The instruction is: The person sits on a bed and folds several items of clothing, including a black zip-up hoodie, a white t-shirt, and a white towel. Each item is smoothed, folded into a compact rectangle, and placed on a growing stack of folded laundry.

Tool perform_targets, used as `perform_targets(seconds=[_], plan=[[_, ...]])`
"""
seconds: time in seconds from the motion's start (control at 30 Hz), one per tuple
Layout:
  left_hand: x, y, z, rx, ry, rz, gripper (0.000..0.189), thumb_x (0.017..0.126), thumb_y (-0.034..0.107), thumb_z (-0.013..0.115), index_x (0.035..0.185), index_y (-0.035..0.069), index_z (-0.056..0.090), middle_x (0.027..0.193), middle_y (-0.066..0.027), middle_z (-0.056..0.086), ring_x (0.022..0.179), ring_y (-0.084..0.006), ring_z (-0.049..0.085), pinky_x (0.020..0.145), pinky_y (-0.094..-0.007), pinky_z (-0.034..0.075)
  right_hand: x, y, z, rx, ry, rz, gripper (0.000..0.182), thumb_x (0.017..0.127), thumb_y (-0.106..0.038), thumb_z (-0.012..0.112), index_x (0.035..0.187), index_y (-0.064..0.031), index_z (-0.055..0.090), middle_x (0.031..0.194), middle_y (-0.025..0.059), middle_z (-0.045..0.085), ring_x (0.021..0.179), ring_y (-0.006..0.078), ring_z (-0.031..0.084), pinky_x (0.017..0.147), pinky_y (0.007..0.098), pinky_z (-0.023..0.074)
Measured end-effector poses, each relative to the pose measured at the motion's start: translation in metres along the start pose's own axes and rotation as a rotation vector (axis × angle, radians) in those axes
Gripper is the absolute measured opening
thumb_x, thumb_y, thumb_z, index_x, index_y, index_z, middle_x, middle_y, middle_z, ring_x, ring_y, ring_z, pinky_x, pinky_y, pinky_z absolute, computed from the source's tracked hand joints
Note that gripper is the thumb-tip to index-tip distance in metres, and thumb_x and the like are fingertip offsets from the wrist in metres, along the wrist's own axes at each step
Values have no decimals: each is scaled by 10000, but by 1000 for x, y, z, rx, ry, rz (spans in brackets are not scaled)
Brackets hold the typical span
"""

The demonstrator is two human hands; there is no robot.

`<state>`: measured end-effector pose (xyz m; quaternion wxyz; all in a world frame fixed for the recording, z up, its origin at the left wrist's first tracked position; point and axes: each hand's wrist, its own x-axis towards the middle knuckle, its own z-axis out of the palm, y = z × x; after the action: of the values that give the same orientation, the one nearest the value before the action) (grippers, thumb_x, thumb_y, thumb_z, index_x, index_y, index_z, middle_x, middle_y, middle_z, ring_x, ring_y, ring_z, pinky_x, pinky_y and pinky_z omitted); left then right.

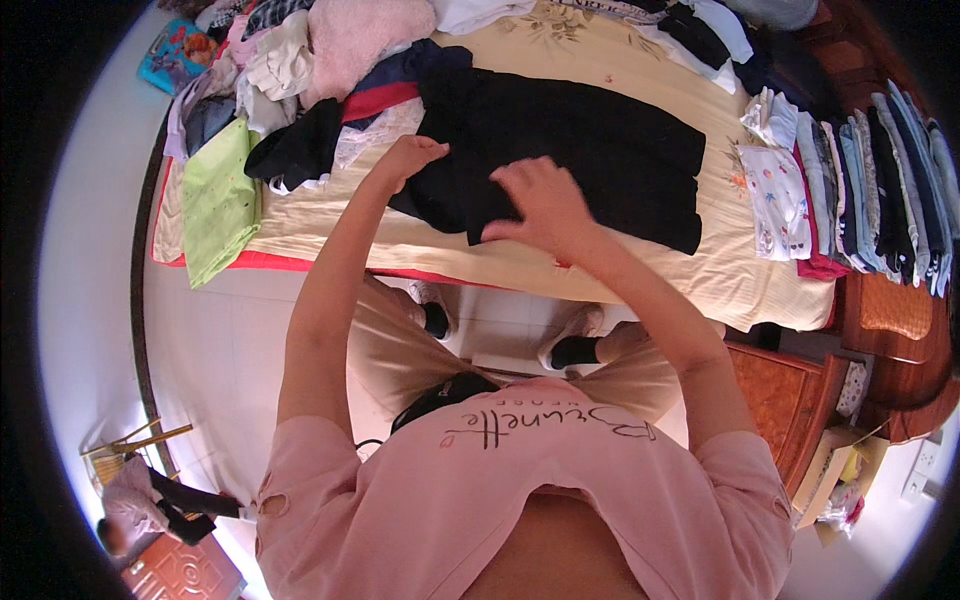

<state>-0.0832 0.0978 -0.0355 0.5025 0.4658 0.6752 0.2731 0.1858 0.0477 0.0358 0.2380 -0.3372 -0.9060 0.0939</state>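
Observation:
A black cloth garment (630,142) lies spread on the bed, its left part rumpled and its right end flatter. My left hand (409,161) pinches the fabric near the garment's left end between thumb and fingers. Over the garment's near middle is my right hand (544,206), palm down with fingers apart; whether it presses on the cloth or hovers just above, I cannot tell. A smaller black cloth piece (300,146) rests left of my left hand, and a navy and red garment (382,94) lies partly beneath the black one.
A cream bedsheet (360,244) covers the bed. Heaped clothes, including a pink fuzzy piece (367,41) and a green folded cloth (221,199), fill the left. Folded garments stand in a row (870,187) at right. A wooden cabinet (772,405) is beside my leg; a person (139,495) sits behind left.

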Motion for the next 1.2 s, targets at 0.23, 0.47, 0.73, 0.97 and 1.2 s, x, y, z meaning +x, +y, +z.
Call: perform_targets(seconds=[0.23, 0.47, 0.73, 0.97, 1.2], plan=[[-8, 14, 4, 66, -21, -20, 300, 828, 316, 652, 904, 26, 662, 830, -49, 640, 739, -129, 570, 698, -266, 456, -35, -24, 68, -340, 40, -24, 240, 746, -220, 608, 927, -63, 605, 989, 79, 565, 1006, 290, 478, 687, 376, 436], [-11, 8, -7, -13, -69, -101, 347, 800, 343, 675, 919, 17, 668, 895, -68, 638, 865, -139, 546, 829, -272, 406, 33, 56, -2, 482, -117, 241, 257, 748, -10, 526, 972, -65, 640, 947, 158, 632, 880, 320, 609, 793, 377, 485], [-2, 14, 1, -45, 11, -53, 338, 873, 345, 594, 1011, 38, 631, 922, -59, 636, 776, -128, 580, 698, -259, 469, 77, 179, 31, 92, 198, 409, 224, 839, -166, 567, 1000, -21, 626, 889, 163, 646, 833, 292, 619, 761, 355, 479], [-67, 9, -27, -320, -42, 112, 412, 944, 322, 472, 1259, 57, 476, 1115, -69, 591, 970, -117, 531, 865, -228, 398, 37, 50, 21, -147, 78, -125, 450, 878, -386, 527, 1268, -171, 464, 1364, 91, 386, 1225, 257, 401, 983, 429, 328], [-83, -9, -36, -174, -90, 356, 380, 926, 167, 499, 1287, 61, 453, 1188, -73, 568, 1127, -145, 486, 949, -248, 358, 17, 86, 55, -247, -39, 1, 493, 881, -452, 477, 1313, -220, 430, 1419, 83, 322, 1297, 257, 305, 1015, 466, 258]])
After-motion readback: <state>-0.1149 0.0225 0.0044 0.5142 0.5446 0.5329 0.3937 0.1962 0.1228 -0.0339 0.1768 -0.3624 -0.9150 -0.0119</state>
